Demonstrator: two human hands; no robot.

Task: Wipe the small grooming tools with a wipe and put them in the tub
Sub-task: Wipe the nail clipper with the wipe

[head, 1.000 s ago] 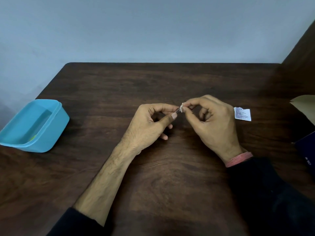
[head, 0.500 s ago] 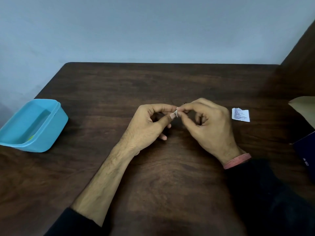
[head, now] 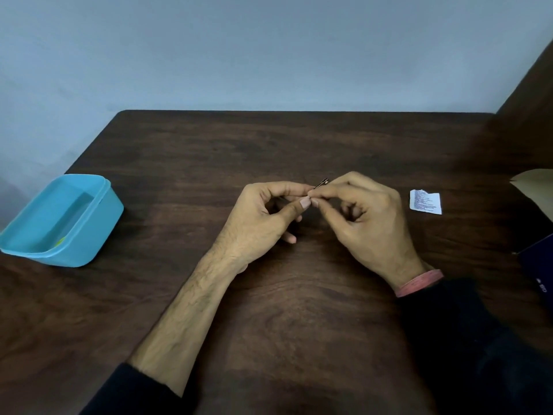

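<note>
Over the middle of the dark wooden table (head: 269, 310), my left hand (head: 263, 223) pinches one end of a thin metal grooming tool (head: 321, 183) between thumb and forefinger. My right hand (head: 368, 223) pinches the same tool just beside it; the tool's far tip pokes out above my right fingers. The wipe seems to be tucked between my right fingertips and is nearly hidden. A light blue plastic tub (head: 62, 220) sits at the table's left edge, well away from both hands, with a small yellow-green item inside.
A torn white printed sachet (head: 425, 202) lies on the table right of my right hand. At the right edge are a tan paper item (head: 535, 187) and a dark blue box (head: 538, 274). A pale wall stands behind the table.
My right hand has slid along the tool toward my left hand, so the tool's tip now sticks out beyond my right fingers. The white wipe is less visible than before.
</note>
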